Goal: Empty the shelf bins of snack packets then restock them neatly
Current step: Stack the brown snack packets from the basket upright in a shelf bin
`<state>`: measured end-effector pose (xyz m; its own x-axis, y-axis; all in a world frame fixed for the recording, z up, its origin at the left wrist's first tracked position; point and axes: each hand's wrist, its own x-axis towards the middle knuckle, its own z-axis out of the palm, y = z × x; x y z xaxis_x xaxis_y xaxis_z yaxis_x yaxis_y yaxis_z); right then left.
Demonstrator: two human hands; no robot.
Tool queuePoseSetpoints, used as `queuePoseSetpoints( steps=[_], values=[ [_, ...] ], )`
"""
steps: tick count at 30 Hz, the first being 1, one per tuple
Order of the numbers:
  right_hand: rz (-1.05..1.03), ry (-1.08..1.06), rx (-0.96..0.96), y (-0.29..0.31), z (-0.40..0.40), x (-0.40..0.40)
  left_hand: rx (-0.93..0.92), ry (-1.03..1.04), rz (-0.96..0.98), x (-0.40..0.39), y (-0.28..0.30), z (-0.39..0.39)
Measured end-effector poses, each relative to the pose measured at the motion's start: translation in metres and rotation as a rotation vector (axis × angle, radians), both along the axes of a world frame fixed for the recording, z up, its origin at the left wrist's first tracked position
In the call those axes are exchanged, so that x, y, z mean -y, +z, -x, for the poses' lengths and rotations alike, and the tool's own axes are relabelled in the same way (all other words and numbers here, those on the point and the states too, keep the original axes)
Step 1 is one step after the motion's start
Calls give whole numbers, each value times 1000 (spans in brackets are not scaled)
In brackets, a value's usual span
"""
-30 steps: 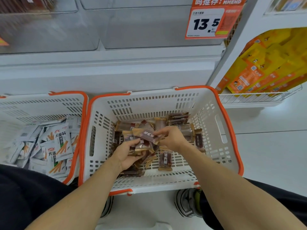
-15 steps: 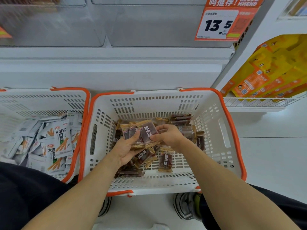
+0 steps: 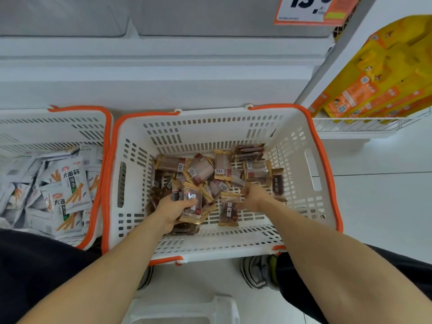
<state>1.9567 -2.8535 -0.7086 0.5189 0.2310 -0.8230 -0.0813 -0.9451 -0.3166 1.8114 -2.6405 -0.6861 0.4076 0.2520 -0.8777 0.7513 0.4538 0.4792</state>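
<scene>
A white basket with an orange rim stands on the floor in front of me, holding several brown snack packets in a loose heap. My left hand grips a small stack of these brown packets near the basket's front. My right hand reaches down among the loose packets at the middle right, fingers curled at one packet's edge; whether it grips it is unclear. Above, the clear shelf bins look bare.
A second orange-rimmed basket at the left holds several white packets. Yellow and orange bags fill a wire shelf at the right. An orange price tag hangs on the bin. My shoes sit below the basket.
My right hand has let go of the packet it laid on the left hand's stack and dropped to the loose packets at the right. The left hand lowered slightly with its stack.
</scene>
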Motion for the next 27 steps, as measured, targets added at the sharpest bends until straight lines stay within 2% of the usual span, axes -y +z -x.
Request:
queuePoseSetpoints(
  steps=[6,9,11,16,18,22,26,27],
  values=[
    [-44,-188,-140,-9,10,-15,-35,-31,-15,2,-2,-1],
    [-71,-76,-170,6,0,-26,-25,-23,-22,2,-2,-3],
    [-113,-74,-192,20,-10,-30,-16,-22,-21,1,-3,-5],
    [-394,-426,-414,47,-35,-31,48,-44,-18,-2,0,-10],
    [-470,-448,-475,53,-32,-38,111,-1,61,-2,4,-12],
    [-544,-434,-446,43,-9,-64,195,55,165,-4,13,-15],
    [-571,-477,-447,34,-7,-78,157,90,49,-18,14,-13],
    [-544,-452,-374,31,-8,-82,140,108,24,-22,11,-12]
  ],
)
